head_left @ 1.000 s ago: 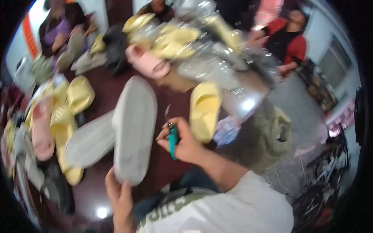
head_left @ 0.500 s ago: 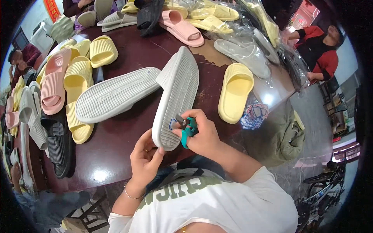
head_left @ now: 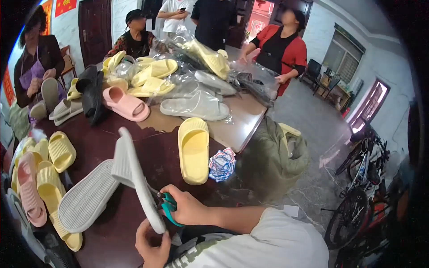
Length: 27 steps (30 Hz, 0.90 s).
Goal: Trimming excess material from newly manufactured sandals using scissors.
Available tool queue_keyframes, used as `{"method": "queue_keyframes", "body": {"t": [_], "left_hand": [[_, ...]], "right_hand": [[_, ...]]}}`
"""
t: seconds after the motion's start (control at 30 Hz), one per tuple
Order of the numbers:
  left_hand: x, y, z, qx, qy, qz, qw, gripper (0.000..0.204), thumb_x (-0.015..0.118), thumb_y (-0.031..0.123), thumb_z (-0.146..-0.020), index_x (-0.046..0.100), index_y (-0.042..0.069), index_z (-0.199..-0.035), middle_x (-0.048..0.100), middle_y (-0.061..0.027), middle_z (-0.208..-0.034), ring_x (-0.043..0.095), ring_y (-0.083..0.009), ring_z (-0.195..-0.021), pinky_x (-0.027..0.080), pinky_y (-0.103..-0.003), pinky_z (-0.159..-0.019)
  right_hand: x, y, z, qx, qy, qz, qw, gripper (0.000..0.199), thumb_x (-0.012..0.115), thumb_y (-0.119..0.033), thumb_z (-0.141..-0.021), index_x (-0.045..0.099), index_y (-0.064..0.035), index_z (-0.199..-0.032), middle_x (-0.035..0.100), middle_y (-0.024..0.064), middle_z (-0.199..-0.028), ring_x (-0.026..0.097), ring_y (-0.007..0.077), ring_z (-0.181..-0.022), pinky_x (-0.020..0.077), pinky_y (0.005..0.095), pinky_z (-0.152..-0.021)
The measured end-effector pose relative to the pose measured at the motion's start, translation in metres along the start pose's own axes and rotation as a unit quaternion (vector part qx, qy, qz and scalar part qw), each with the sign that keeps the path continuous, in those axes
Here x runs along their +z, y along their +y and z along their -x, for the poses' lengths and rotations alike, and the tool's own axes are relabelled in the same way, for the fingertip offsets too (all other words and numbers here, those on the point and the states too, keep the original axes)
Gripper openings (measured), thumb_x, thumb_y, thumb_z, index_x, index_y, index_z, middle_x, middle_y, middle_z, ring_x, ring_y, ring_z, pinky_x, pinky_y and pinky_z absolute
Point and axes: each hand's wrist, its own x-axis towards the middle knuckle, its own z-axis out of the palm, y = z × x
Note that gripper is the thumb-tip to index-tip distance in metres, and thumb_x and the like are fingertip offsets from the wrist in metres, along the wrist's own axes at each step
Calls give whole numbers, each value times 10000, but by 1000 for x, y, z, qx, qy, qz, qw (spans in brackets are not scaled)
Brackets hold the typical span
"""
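Observation:
A light grey slide slipper (head_left: 142, 190) is held on edge in my left hand (head_left: 153, 244), thumb and fingers pinching its heel end. My right hand (head_left: 192, 209) is closed around small snips with teal handles (head_left: 170, 208). Their dark blades lie close against the sole side of that slipper, and the tips are partly hidden. Left of it, another grey slipper (head_left: 88, 196) lies sole up on the dark red table (head_left: 154, 149). A yellow slipper (head_left: 194, 163) lies beyond my right hand, with a bundle of blue, white and red labels (head_left: 222, 164) beside it.
Yellow and pink slippers (head_left: 32, 192) line the table's left side. Bagged slippers (head_left: 196, 106) heap at the far side. An olive cloth sack (head_left: 279, 163) stands off the table's right edge. Other people stand or sit around, one in red sleeves (head_left: 283, 49). Bicycles (head_left: 357, 178) stand right.
The view has swung up and right, showing more of the room. The held slipper now appears nearly edge-on, its sole mostly out of sight. Both hands keep their holds.

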Motion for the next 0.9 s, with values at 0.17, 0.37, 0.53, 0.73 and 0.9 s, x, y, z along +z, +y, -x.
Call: {"method": "queue_keyframes", "body": {"t": [0.17,0.37,0.53,0.73,0.9], "left_hand": [[5,35,-11,101,-62,-157,980,203,588,19,-796,536,-17,-989,534,-153,-1098,569,-242,-805,457,-316,-719],[4,15,-7,35,-72,-129,988,350,659,-10,-666,502,-4,-979,538,-155,-1068,572,-151,-794,476,-258,-646],[5,12,-11,159,-71,-199,964,310,677,11,-645,505,-4,-902,521,-175,-1101,574,-164,-753,480,-269,-608],[10,30,-3,43,-33,-61,997,366,652,32,-679,472,8,-997,512,-108,-1030,534,-151,-860,447,-272,-732],[1,8,-2,-15,29,-47,998,367,577,15,-798,420,-33,-1126,544,-83,-967,517,-110,-897,434,-250,-760]], "right_hand": [[-7,0,2,9,-2,-10,1000,479,677,-118,-748,396,-9,-1120,582,126,-748,605,230,-701,457,328,-651],[-7,-3,-5,3,-25,-25,999,480,659,-96,-741,387,-20,-1128,587,134,-774,603,246,-715,454,336,-660],[-5,-8,-4,-4,-27,18,999,488,644,-82,-735,366,-32,-1134,584,138,-779,603,264,-722,452,342,-665],[11,-6,0,-20,-35,-15,999,506,638,-54,-731,336,-46,-1137,560,123,-801,590,242,-732,449,335,-659],[32,19,-9,-61,-31,-89,994,441,614,-7,-741,338,-48,-1083,560,81,-850,565,158,-751,453,302,-662]]}}
